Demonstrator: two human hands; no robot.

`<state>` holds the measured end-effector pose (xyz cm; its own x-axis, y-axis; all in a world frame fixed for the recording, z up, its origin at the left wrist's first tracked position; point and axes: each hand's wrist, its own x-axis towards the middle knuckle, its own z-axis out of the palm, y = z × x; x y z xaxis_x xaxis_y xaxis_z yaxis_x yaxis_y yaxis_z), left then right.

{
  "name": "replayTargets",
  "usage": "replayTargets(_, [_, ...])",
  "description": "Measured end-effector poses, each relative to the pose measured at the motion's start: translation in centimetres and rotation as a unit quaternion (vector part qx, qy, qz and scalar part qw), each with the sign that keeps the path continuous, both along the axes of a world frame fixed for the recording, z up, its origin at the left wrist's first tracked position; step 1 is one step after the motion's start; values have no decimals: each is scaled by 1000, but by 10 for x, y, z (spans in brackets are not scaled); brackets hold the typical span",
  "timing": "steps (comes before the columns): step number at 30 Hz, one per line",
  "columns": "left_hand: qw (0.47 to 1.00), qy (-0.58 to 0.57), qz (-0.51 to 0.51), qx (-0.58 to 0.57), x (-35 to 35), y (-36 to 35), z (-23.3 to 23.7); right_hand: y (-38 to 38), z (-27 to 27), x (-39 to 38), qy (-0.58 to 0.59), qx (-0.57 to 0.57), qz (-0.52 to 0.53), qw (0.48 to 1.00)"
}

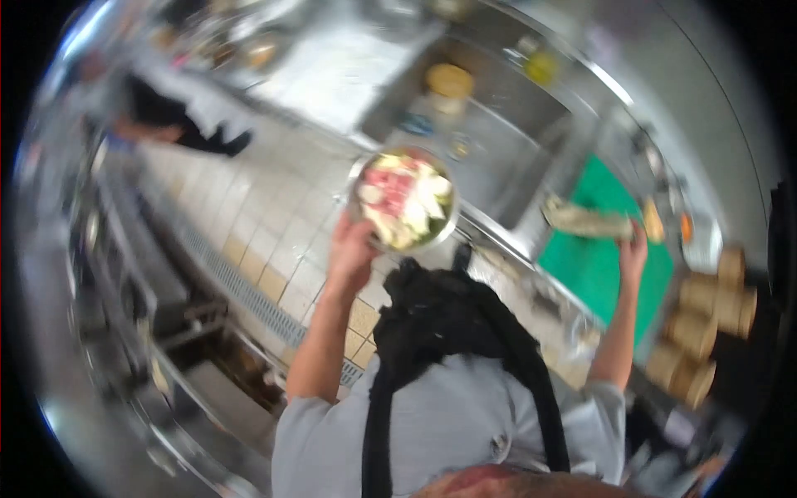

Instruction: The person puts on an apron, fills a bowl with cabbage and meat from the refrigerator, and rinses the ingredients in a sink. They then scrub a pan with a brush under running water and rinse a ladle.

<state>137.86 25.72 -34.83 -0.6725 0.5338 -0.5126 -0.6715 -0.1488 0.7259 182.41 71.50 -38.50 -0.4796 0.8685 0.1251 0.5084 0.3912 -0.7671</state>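
My left hand [354,249] grips the rim of a round metal bowl [449,226], held out over the tiled floor beside the counter. Inside the bowl lie pink-red pieces, apparently sliced meat, with pale and green cut vegetables [427,195]. On the right, my right hand [635,246] is closed around one end of a long, pale grey-green thing [589,222]. It looks like a rolled cloth, but blur hides its exact kind. This thing stretches leftward across a green cutting board [594,274].
A steel sink [506,158] lies ahead, with a yellow round item [449,80] at its far side. Bamboo steamer baskets [693,328] are stacked at right. A carrot-coloured piece [686,227] lies past the board. Another person [170,120] stands at far left, near the cooking line.
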Motion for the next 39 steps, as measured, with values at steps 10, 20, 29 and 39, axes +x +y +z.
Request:
replayTargets(10, [977, 11, -183, 104, -2, 179, -1, -63, 44, -119, 148, -388, 34, 909])
replayTargets(20, [942, 68, -328, 29, -55, 310, -44, -51, -14, -221, 256, -615, 67, 743])
replayTargets(29, [835, 85, -544, -2, -139, 414, -55, -37, -42, -287, 257, -555, -146, 778])
replayTargets(39, [906, -9, -416, -82, -171, 608, -179, -42, -54, -329, 256, -527, -307, 750])
